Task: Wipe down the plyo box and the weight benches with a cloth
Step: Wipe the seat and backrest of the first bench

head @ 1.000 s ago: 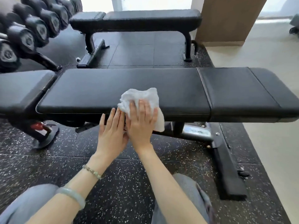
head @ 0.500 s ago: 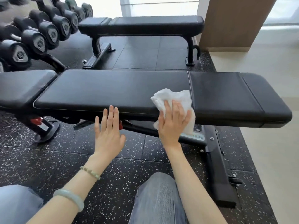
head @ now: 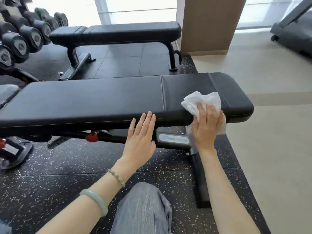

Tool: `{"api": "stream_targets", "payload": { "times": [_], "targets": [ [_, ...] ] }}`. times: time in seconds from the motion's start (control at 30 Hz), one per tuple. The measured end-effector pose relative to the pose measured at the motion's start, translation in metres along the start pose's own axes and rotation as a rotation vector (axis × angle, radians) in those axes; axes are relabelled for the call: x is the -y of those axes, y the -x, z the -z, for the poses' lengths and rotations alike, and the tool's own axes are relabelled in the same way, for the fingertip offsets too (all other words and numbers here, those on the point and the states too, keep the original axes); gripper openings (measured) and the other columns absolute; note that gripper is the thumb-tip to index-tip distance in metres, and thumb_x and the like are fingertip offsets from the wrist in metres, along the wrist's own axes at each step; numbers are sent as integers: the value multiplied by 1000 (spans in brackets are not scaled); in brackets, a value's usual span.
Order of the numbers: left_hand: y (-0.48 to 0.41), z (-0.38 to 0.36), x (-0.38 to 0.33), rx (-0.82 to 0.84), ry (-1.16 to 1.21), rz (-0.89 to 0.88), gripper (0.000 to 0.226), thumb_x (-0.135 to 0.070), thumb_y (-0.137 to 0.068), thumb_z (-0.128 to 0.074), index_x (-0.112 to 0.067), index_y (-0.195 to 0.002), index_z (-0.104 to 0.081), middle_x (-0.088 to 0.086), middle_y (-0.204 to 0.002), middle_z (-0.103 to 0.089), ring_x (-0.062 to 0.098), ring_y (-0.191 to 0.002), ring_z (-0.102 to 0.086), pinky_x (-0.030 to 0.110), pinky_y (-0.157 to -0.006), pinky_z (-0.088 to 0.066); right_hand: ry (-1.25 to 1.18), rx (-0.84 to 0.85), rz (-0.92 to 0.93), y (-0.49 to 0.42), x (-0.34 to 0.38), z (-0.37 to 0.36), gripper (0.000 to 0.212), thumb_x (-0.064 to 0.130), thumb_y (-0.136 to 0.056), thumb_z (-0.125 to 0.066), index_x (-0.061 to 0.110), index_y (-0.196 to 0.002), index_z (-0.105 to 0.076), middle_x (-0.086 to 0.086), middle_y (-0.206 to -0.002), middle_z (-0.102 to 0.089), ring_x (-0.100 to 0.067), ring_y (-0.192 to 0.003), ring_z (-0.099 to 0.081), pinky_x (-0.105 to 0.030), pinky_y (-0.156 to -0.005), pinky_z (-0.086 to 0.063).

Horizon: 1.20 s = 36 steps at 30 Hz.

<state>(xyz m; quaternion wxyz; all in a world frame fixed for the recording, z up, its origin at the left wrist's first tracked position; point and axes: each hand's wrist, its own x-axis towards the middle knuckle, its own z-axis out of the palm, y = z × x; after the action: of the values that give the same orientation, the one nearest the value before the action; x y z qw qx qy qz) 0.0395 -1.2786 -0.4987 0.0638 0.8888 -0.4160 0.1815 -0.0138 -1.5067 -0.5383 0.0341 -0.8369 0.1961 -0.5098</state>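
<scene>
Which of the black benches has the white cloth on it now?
The near bench, directly before the person: the right hand presses the white cloth on its right end. The far bench behind it is untouched.

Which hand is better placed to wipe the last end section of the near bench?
The right hand: it presses the white cloth on the near bench, just short of that end section. The left hand is flat, holds nothing and sits farther from that end.
</scene>
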Motion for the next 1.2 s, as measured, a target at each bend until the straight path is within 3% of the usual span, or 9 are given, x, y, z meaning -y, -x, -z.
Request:
{"api": "stream_targets", "payload": {
  "times": [0.13,0.23,0.33,0.57,0.7,0.87,1.0,1.1,1.2],
  "targets": [
    [-18,-4,-24,-16,-19,-89,93,-16,-68,-72,-4,-146,-22,13,-153,-26,25,-142,-18,46,-113,-12,-68,16,-94,1,29,-5,38,31,-102,-31,13,-132,-45,-8,-138,-39,-28,-132,-33,-53,-115,-8],
    [-30,-8,-38,-17,-33,-132,86,-16,-71,-70,-1,-144,-27,14,-151,-29,27,-140,-24,48,-112,-15,-72,87,4,9,41,-10,38,30,-102,-27,16,-136,-39,-8,-141,-34,-28,-134,-31,-51,-115,-5],
    [-37,-15,-57,-7,-19,-159,84,-14,-71,-68,0,-144,-30,14,-151,-29,27,-141,-22,48,-113,-14,-18,76,155,8,1,-5,38,29,-101,-33,15,-136,-40,-8,-139,-35,-27,-132,-34,-50,-114,-11],
    [-54,-21,-96,-17,-33,-189,87,-15,-71,-68,-1,-145,-25,14,-153,-27,25,-142,-19,47,-113,-13,-68,-15,-23,-9,-89,19,38,28,-101,-30,14,-133,-45,-12,-136,-47,-27,-131,-35,-51,-113,-14],
    [-61,-21,-97,-25,-43,-146,87,-16,-72,-66,-1,-146,-21,14,-153,-25,26,-142,-19,48,-113,-14,-145,-39,-152,-3,-51,8,38,30,-102,-29,13,-134,-43,-14,-140,-44,-31,-134,-32,-56,-115,-4],
    [-63,-24,-97,20,-59,-132,88,-18,-76,-63,-2,-148,-16,13,-156,-18,24,-144,-14,47,-114,-9,-104,-14,-16,10,-54,2,41,32,-103,-26,17,-137,-42,-11,-141,-43,-28,-136,-31,-52,-116,-5],
    [-67,-24,-99,48,-65,-154,86,-21,-80,-61,-5,-149,-12,10,-156,-16,22,-144,-11,44,-115,-3,-125,-105,-239,-11,-95,11,39,36,-102,-24,19,-133,-42,-12,-136,-51,-27,-134,-32,-53,-114,-9],
    [-67,-22,-97,48,-61,-169,80,-23,-80,-58,-5,-148,-20,10,-154,-24,22,-143,-17,45,-114,-5,-158,-138,-309,-14,-86,12,38,36,-102,-24,18,-130,-43,-14,-135,-52,-29,-134,-30,-55,-113,-11],
    [-70,-19,-94,39,-55,-189,78,-26,-74,-55,-3,-145,-30,11,-150,-34,23,-139,-27,45,-113,-12,-169,-97,-262,0,-50,2,41,36,-102,-25,15,-135,-41,-14,-144,-38,-35,-137,-25,-58,-113,-5]
  ]
}}
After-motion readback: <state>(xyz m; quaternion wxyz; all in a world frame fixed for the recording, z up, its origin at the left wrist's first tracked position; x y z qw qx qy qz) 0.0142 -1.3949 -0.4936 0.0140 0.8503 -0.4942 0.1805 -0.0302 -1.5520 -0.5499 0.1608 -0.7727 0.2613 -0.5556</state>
